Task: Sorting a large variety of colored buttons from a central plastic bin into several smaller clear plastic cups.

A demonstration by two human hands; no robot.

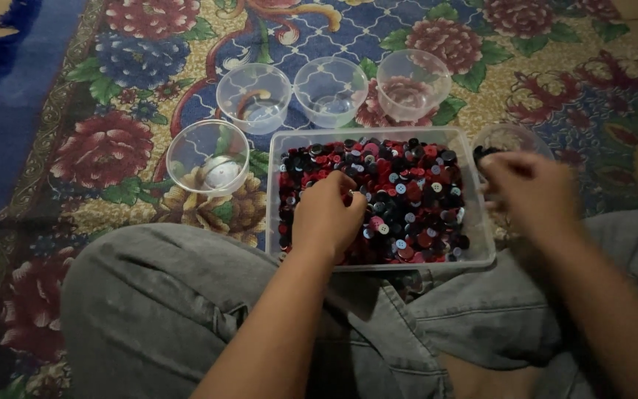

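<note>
Head view: left hand (328,214) curled, fingertips pinching among buttons (415,196); right hand (529,193) blurred, grip unclear.

Patterned carpet in dim light

A floral carpet (555,74) in red, blue and gold covers the floor; a blue fringed rug (9,111) lies alongside.

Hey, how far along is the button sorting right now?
Barely begun. Only the bowl by the right hand holds a few dark buttons; the other four clear bowls look empty. The left hand is picking in the tray, which remains heaped with mixed buttons.
</note>
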